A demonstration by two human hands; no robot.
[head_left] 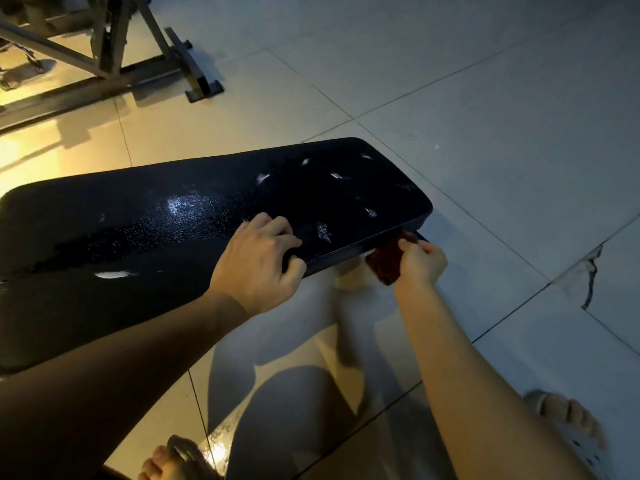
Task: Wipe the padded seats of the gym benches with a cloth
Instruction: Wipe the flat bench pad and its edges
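A long black padded bench seat stretches from the left edge to the middle of the view, its vinyl cracked and worn with pale scuffs. My left hand grips the near edge of the pad, fingers curled on top and thumb under the rim. My right hand holds a dark red cloth against the near side edge of the pad, close to its right end. Part of the cloth is hidden under the pad.
Pale floor tiles surround the bench, with a cracked tile at the right. A metal gym frame stands at the top left. My feet in sandals show at the bottom.
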